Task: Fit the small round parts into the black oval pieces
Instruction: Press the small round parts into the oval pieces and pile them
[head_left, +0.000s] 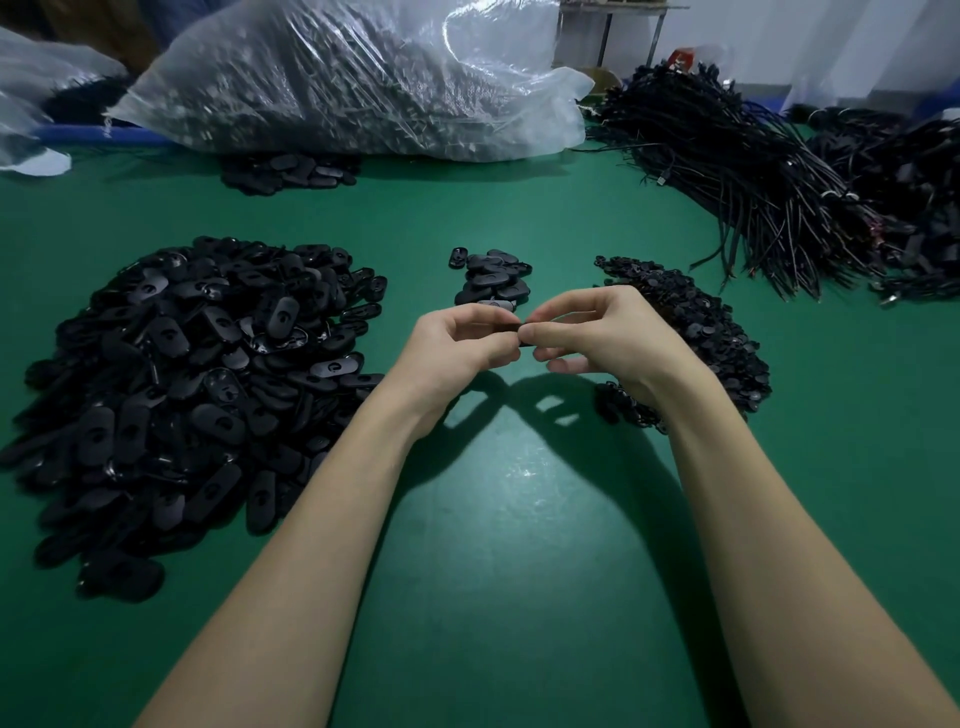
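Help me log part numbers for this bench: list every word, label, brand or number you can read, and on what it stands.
None can be read.
Red package at the back of the table: it may carry print, too small and blurred to read.
Black oval pieces: a moulded mark on each, not legible as a letter or number.
Clear plastic bag: no label visible.

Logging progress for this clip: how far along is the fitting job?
Early. Done: seemingly only the small stack beyond the hands. In hand: the left hand and right hand pinch one black piece between them. Left: the large oval pile and the round parts pile.
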